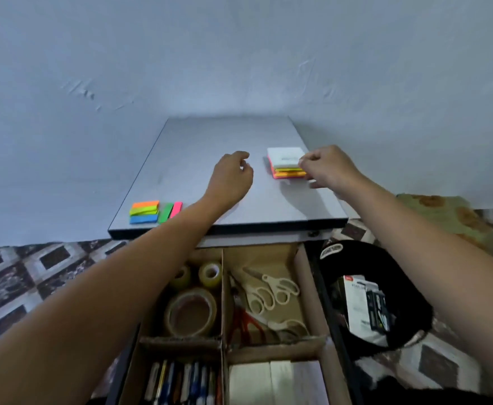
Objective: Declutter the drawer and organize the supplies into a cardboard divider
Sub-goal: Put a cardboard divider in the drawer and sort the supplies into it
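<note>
**Drawer sorted into sections, both hands up on the counter**

Nearest the camera, the brown cardboard divider (223,317) sits in the open drawer and splits it into compartments. The near-left compartment holds a row of pens (181,384), mostly blue and white; the near-right one holds a pale flat pad (271,381). In the far-left compartment lie a large roll of clear tape (190,312) and two smaller yellowish tape rolls (210,274) beyond it. The far-right compartment holds cream-handled scissors (271,290) and red-handled scissors (243,323), overlapping.

Above the drawer, the grey counter (210,159) carries a small group of neon sticky flags (145,211) in orange, green and blue at its near-left corner, with a green strip and a pink strip (176,209) just beside them.

The left hand (232,179) rests on the counter's middle, fingers loosely curled, gripping nothing. The right hand (327,168) pinches the near-right edge of a stack of sticky-note pads (284,162), white on top, orange and pink beneath.

Right of the drawer, a black bag (370,258) on the patterned floor holds a boxed item.
</note>
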Demonstrator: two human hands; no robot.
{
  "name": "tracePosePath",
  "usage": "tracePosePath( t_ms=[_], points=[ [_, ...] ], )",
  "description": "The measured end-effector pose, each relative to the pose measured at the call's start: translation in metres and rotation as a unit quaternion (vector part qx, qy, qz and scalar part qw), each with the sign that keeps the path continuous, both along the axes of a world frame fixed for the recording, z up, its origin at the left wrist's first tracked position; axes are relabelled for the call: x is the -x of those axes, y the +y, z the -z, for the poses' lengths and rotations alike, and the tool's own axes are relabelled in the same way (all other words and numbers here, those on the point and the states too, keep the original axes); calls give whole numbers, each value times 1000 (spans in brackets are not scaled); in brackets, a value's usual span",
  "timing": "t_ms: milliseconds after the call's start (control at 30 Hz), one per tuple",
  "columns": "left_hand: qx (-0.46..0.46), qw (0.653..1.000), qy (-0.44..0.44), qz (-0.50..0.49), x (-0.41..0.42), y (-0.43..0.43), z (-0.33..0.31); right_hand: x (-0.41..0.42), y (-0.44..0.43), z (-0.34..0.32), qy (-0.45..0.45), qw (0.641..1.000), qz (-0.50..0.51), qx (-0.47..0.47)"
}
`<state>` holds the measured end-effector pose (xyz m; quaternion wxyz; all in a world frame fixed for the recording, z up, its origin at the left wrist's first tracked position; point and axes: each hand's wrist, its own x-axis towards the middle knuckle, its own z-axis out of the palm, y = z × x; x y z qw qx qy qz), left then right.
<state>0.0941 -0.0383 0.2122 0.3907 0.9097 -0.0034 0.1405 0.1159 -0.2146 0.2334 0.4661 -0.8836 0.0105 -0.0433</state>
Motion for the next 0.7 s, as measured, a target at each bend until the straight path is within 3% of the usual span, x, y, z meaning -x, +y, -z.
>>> tracePosePath(
  t_ms=[133,267,400,700],
  points=[
    [17,996,89,-10,-57,-13,-1,-45,-1,-1,12,996,49,79],
    [193,964,181,-39,-88,-30,-11,-76,2,6,53,986,56,147],
    [358,903,236,-35,-93,-51,-26,-95,8,9,72,986,67,135],
    [326,899,287,-56,-83,-58,-32,-87,6,6,164,982,78,-55]
  ],
)
